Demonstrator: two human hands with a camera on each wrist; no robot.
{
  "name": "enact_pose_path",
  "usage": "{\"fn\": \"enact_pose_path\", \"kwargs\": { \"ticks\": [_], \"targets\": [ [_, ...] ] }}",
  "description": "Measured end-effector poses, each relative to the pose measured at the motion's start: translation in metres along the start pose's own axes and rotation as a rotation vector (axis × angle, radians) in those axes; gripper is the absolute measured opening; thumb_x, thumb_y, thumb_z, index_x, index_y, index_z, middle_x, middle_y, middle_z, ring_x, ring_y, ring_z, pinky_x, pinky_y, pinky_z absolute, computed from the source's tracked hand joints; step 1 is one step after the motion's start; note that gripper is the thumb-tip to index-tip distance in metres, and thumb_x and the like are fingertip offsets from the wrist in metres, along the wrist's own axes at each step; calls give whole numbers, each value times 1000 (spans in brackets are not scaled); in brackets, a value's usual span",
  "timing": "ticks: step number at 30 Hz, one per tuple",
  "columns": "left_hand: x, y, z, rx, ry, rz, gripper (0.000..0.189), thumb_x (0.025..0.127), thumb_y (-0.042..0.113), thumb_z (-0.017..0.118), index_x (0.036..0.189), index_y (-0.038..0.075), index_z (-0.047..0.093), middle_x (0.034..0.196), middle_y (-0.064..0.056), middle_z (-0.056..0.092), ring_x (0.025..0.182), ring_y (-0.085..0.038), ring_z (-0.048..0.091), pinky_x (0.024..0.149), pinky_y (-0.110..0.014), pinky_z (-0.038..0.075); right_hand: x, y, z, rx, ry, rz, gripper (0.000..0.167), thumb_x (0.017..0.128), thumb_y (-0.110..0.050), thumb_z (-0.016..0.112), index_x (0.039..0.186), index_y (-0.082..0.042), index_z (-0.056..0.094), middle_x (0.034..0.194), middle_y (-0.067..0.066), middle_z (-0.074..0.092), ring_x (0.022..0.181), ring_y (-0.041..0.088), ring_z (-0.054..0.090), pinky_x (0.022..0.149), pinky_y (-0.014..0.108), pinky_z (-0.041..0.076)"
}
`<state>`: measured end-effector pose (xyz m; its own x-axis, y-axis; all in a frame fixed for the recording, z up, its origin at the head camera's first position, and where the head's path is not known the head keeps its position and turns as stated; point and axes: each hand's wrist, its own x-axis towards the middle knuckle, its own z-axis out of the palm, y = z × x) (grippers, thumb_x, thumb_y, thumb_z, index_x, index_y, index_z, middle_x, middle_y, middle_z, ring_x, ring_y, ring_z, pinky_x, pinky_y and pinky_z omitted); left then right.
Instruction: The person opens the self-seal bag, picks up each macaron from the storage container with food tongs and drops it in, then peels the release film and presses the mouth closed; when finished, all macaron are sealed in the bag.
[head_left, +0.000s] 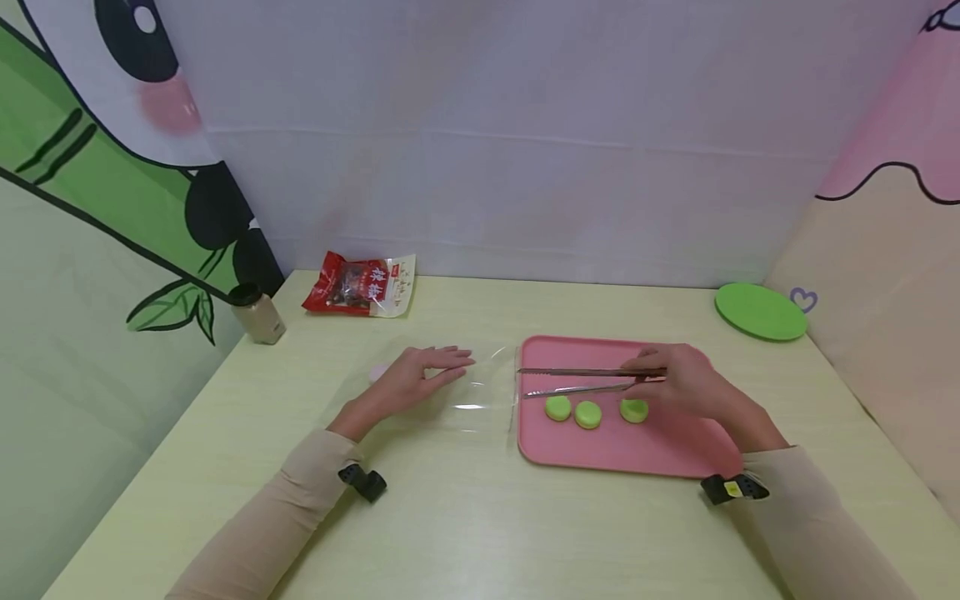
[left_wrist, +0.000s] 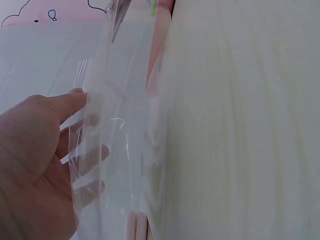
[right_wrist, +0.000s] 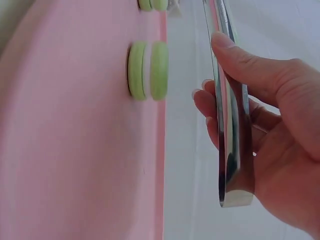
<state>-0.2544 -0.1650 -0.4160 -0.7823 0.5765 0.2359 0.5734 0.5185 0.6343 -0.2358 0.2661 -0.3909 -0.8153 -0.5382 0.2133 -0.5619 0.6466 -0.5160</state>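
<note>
My right hand holds metal tongs over the pink tray. The tongs' arms stand apart with nothing between their tips, which point left at the tray's edge. Three green macarons sit on the tray below the tongs; one macaron shows its pale filling in the right wrist view. My left hand touches a clear plastic bag, its fingers extended and seen through the film in the left wrist view. A pale pink macaron lies at the bag's far end, partly hidden by the hand in the head view.
A red and white snack packet lies at the back left. Beside it, at the table's left edge, stands a small jar with a dark lid. At the back right corner is a round green plate. Cloth walls close in the table.
</note>
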Motion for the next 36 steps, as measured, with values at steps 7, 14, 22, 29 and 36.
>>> {"fn": "enact_pose_path", "kwargs": {
  "ticks": [7, 14, 22, 29, 36],
  "targets": [
    [0, 1, 0, -3, -4, -13, 32, 100, 17, 64, 130, 8, 68, 136, -6, 62, 135, -27, 50, 114, -51, 33, -6, 15, -10, 17, -14, 19, 27, 82, -12, 84, 107, -5, 77, 98, 5, 70, 84, 21, 61, 69, 27, 53],
    [1, 1, -1, 0, -4, -5, 33, 100, 19, 64, 131, 8, 68, 137, -7, 62, 134, -28, 50, 114, -52, 33, -23, 30, -30, 18, -19, 138, 36, 82, -25, 85, 111, -5, 75, 94, 4, 64, 80, 16, 54, 63, 24, 48],
    [0, 0, 0, 2, -1, -8, 32, 99, 18, 64, 130, 9, 68, 136, -7, 62, 134, -28, 51, 113, -53, 34, -38, 49, -47, 80, -23, 181, 38, 80, -23, 86, 112, -5, 76, 88, -1, 65, 76, 14, 52, 62, 23, 44],
    [-1, 0, 0, 4, -2, -23, 32, 99, 18, 64, 130, 9, 68, 136, -6, 62, 134, -26, 50, 114, -51, 33, -49, 65, -57, 84, -65, 104, 31, 79, -19, 87, 106, -6, 78, 89, 4, 68, 75, 12, 54, 63, 21, 45],
    [-1, -1, 1, 8, -3, -14, 32, 100, 19, 64, 130, 10, 69, 136, -6, 62, 134, -26, 51, 113, -52, 35, -61, 73, -70, 143, -206, 154, 29, 78, -17, 86, 105, -7, 78, 91, 3, 71, 76, 11, 59, 67, 22, 49]
  ]
}}
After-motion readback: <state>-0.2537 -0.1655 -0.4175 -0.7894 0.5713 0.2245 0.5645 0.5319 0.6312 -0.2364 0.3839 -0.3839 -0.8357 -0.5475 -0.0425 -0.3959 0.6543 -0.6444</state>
